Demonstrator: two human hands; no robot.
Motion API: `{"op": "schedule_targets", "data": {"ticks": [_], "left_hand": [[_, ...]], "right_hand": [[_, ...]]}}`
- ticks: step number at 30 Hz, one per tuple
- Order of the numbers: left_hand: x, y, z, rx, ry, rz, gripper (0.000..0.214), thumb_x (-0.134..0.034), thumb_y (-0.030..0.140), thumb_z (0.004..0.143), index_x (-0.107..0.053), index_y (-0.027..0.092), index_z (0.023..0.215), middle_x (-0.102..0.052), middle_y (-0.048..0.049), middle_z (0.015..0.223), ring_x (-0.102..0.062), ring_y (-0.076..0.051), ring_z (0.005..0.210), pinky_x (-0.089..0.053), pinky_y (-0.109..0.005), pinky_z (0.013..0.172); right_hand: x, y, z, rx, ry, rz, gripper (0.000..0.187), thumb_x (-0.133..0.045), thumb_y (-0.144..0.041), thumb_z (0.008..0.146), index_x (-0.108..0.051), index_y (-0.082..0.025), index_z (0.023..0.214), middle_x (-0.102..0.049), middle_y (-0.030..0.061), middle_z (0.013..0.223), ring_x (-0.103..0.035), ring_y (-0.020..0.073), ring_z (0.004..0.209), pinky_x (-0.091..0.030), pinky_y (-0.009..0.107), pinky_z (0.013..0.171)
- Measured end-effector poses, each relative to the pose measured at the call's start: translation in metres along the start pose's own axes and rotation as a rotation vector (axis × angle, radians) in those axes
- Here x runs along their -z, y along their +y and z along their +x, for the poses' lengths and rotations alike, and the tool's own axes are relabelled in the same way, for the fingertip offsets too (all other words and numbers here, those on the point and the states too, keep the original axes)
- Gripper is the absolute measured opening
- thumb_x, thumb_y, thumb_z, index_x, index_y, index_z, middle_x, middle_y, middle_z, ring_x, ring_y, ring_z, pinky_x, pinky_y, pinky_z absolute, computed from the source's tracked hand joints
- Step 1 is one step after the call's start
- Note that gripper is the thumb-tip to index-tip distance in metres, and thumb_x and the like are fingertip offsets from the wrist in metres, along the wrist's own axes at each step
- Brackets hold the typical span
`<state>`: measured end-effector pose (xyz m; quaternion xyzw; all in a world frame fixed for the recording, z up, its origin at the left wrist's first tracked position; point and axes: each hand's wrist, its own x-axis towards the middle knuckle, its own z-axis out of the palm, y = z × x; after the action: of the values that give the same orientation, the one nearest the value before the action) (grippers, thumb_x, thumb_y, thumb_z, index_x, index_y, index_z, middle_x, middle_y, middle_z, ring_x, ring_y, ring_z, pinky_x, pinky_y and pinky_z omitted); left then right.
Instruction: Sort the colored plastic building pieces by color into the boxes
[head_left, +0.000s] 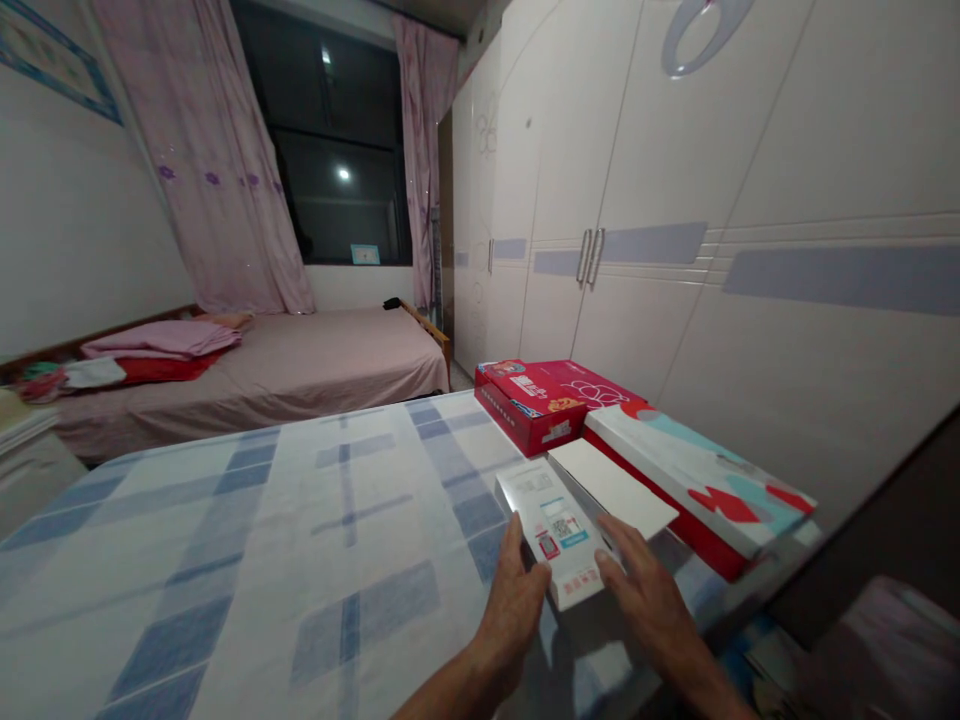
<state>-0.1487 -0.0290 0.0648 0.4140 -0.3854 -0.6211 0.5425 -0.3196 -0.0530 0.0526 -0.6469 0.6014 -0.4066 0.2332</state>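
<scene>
A small white box [541, 497] with a QR code, a blue panel and red print lies tilted between my hands. My left hand [517, 590] grips its left edge, thumb near the lower corner. On the opposite edge, my right hand [637, 580] has its thumb and fingers against the box. Just beyond the right hand is a plain white card-like flap or lid [611, 485]; whether it is joined to the small box I cannot tell. The box's underside is hidden.
A red gift box [536, 390] and a long white, red and light-blue box [697, 475] border the work area on the right. Under them spreads a blue-and-white checked cloth [300, 500]. Farther off stand a bed [337, 350] and a white wardrobe [637, 150].
</scene>
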Motion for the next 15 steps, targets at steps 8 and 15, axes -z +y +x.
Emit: {"op": "schedule_targets", "data": {"ticks": [8, 15], "left_hand": [[-0.017, -0.005, 0.013, -0.017, 0.036, 0.005, 0.082, -0.059, 0.014, 0.061, -0.036, 0.022, 0.14, -0.05, -0.0099, 0.138, -0.045, -0.028, 0.128, -0.039, -0.037, 0.104], [-0.024, -0.004, 0.025, -0.052, -0.002, 0.036, 0.077, -0.054, 0.014, 0.064, -0.035, 0.02, 0.139, -0.056, -0.0098, 0.131, -0.053, -0.024, 0.12, -0.042, -0.034, 0.101]], "right_hand": [[0.018, 0.036, -0.01, 0.101, 0.158, -0.094, 0.038, -0.039, -0.045, 0.089, -0.06, -0.022, 0.11, -0.058, 0.0076, 0.119, -0.058, 0.0215, 0.107, -0.049, 0.038, 0.094], [0.015, 0.048, -0.002, 0.203, 0.286, -0.111, 0.032, -0.041, -0.038, 0.089, -0.06, -0.021, 0.108, -0.06, 0.0075, 0.112, -0.059, 0.0208, 0.103, -0.05, 0.038, 0.09]]}}
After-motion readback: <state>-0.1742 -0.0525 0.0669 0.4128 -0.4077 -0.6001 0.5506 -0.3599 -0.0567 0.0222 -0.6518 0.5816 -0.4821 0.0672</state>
